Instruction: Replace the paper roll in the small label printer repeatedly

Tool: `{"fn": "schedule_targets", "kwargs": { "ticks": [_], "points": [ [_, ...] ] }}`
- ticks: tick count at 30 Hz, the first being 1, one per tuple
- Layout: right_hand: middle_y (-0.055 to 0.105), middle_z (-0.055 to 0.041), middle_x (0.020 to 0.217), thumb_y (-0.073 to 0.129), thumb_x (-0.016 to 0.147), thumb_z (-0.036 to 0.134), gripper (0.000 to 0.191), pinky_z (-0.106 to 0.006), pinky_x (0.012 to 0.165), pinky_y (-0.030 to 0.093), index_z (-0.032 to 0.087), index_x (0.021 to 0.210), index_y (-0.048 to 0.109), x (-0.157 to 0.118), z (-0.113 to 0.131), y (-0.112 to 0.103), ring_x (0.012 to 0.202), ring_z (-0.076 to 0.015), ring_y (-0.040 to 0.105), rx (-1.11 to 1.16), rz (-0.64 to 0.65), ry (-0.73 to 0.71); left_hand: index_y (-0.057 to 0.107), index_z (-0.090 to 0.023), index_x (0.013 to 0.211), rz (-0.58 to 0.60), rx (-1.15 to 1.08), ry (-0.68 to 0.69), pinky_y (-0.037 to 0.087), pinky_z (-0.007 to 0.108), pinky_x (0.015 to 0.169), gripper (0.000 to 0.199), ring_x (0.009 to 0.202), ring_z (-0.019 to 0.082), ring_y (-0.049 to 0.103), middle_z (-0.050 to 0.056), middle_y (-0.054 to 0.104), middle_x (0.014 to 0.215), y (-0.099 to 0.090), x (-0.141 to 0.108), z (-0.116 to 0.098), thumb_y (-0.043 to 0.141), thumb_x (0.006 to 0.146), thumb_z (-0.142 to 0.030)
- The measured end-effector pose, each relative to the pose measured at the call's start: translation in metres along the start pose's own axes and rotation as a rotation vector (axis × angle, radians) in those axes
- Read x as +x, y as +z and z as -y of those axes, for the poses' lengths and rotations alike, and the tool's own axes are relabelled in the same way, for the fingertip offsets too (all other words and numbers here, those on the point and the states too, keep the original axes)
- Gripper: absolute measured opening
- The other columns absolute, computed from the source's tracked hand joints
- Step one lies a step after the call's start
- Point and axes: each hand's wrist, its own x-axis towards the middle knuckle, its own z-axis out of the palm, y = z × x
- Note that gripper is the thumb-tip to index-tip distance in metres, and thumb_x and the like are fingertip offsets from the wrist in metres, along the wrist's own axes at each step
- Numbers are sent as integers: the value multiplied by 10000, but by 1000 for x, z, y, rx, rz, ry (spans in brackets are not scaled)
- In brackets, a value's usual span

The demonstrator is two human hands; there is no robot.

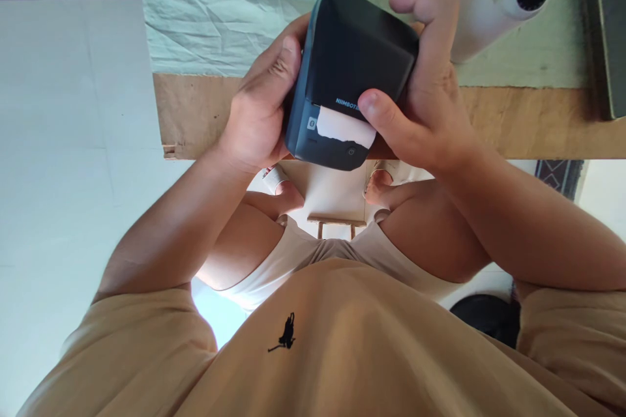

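Observation:
Between my two hands is a dark label printer (362, 45) with "NIIMBOT" lettering, held tilted over the table's front edge. A torn strip of white paper (345, 127) sticks out of its front slot, above a round power button. My left hand (267, 94) grips the printer's left side, thumb along the edge and the other fingers hidden beneath. On the right side, my right hand (430, 91) holds it with the thumb at the front near the lettering; its index finger is lifted and bent off the casing.
A pale green cloth (210, 13) covers the wooden table (195, 104), leaving its front strip bare. Behind my right hand lies a whitish translucent object (493, 19) with a dark round end. A dark box-like object (606, 39) sits at the far right.

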Motion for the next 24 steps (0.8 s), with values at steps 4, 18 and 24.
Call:
{"fn": "schedule_targets", "kwargs": {
  "ticks": [4, 18, 24],
  "points": [
    [436, -75, 1281, 525, 828, 526, 542, -382, 911, 493, 270, 1257, 314, 0, -3, 1, 1014, -166, 528, -7, 9, -31, 679, -306, 915, 22, 8, 3, 443, 363, 648, 304, 748, 180, 517, 14, 603, 786, -7, 4, 6, 485, 844, -528],
    [450, -61, 1211, 523, 833, 505, 481, -381, 934, 490, 279, 1225, 359, 0, -4, 0, 1047, -181, 519, 7, 11, -79, 572, -253, 1179, -87, -26, -163, 497, 393, 834, 568, 1068, 292, 589, 61, 636, 824, 25, -16, -19, 305, 886, -659],
    [422, -52, 1264, 532, 827, 542, 561, -365, 1021, 474, 276, 1278, 330, 0, -8, 0, 1161, -169, 505, -7, 9, -125, 606, -200, 817, -43, 3, -125, 401, 261, 651, 295, 646, 127, 449, 26, 490, 711, 10, -5, -24, 335, 910, -128]
  ]
}}
